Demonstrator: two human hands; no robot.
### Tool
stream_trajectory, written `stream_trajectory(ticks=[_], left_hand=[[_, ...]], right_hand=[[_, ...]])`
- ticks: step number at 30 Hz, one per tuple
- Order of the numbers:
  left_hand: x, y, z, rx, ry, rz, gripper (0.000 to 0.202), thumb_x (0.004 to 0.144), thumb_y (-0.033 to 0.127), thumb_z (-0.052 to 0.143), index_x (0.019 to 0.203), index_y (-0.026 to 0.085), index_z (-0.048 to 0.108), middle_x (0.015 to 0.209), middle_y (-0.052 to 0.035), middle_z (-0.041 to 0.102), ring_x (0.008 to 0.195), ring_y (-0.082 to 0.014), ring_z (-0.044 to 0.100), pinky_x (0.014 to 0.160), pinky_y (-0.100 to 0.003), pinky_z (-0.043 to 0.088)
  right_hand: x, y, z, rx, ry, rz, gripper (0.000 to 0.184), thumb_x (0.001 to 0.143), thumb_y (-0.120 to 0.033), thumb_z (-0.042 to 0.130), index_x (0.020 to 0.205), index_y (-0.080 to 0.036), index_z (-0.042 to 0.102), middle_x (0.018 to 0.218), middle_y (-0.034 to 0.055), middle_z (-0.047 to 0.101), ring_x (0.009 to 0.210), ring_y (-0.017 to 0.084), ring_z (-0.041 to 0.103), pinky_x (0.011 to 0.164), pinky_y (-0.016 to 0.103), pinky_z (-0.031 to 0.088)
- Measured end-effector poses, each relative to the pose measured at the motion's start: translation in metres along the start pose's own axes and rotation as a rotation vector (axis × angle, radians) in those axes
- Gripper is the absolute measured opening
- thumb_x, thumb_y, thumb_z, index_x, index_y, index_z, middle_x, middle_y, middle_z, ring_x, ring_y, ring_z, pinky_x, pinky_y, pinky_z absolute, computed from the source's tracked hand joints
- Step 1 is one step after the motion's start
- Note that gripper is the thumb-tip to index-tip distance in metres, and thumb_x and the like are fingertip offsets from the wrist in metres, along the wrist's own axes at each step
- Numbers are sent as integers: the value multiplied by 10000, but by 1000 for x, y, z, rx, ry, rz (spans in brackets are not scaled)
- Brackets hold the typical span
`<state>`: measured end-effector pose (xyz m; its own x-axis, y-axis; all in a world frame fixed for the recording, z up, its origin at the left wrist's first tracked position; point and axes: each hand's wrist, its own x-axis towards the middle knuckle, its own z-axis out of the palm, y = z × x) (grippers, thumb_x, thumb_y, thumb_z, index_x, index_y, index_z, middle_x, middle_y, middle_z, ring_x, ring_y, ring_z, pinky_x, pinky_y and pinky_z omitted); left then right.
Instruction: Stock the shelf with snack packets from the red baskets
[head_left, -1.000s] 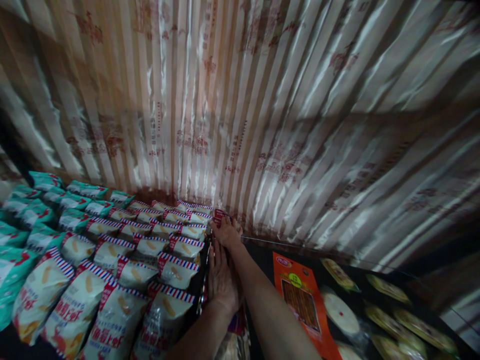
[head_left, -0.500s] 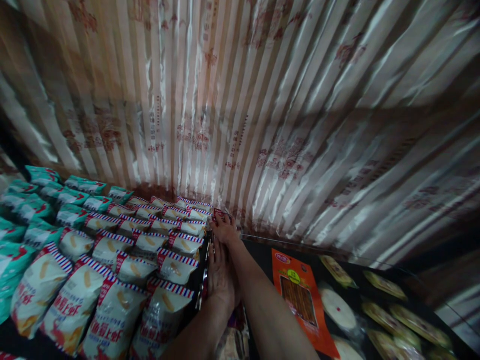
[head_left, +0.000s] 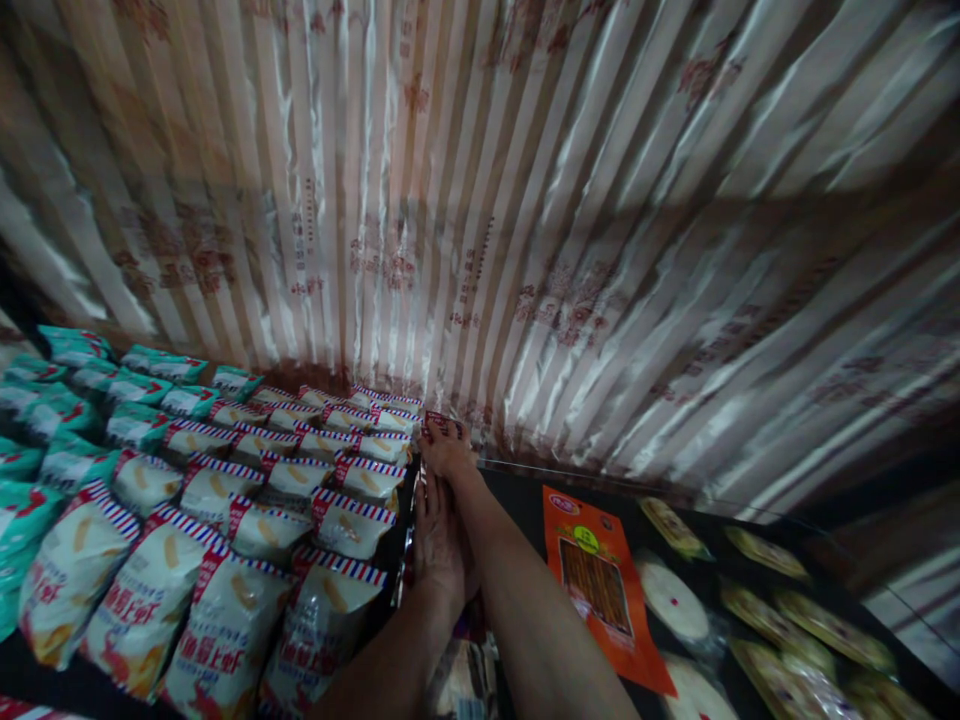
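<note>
**Shelf bay: snack packets, two hands at centre**

- Striped backing sheet (head_left: 525,200): landmark, fills the rear.
- White snack bags (head_left: 225,540): rows running out from the sheet's foot, left.
- Orange packet (head_left: 596,590): flat, right, short of the sheet.
- Left hand (head_left: 439,545): well short of the sheet, fingers straight and flat, gripping nothing.
- Right hand (head_left: 448,455): fingers pinched on the red packet (head_left: 442,424), which stands above the fingertips at the sheet's foot.
- The packet is likely light, crinkly and slick, and best pinched at a sealed edge.
</note>
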<state>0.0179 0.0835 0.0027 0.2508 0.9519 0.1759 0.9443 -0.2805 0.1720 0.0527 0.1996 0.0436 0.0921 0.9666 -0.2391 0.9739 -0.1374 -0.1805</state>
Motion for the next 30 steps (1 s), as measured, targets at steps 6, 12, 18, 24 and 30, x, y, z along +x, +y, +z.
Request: stream_trajectory(ticks=[6,12,18,24,30], left_hand=[[-1,-3,0,40,33,13,528,847,278,366,1354,133,386,1406,-103,413,1346,-295,249,1109,-473,206],[1,1,-6,14,28,-22,540,866,302,344,1377,128,340,1420,-132,382,1336,-314,268,1097,-487,213],[-4,2,-24,-74,35,-15,610,856,385,373,1398,117,291,1448,-160,321,1353,-335,213,1095,-507,182],[-7,3,-30,-103,19,-56,542,869,300,324,1365,85,361,1442,-151,338,1356,-309,220,1103,-478,184],[-7,4,-29,-111,70,-69,531,881,329,326,1366,117,366,1449,-139,328,1359,-298,217,1096,-472,209]], right_hand=[[0,0,0,82,10,10,613,842,-644,212,1389,-374,265,1506,46,186,1369,326,49,960,612,246],[2,2,0,89,6,2,628,838,-652,213,1402,-376,233,1518,38,160,1374,326,43,990,612,193],[1,4,-1,207,163,-17,581,861,-620,232,1351,-347,382,1496,55,236,1375,334,62,1018,620,98],[-22,25,-8,491,580,-130,396,869,-353,386,1142,-191,622,1364,97,453,1329,261,261,1071,493,194],[-98,68,20,969,639,-74,421,816,-409,424,1071,-153,640,1271,128,542,1202,240,470,1028,414,334]])
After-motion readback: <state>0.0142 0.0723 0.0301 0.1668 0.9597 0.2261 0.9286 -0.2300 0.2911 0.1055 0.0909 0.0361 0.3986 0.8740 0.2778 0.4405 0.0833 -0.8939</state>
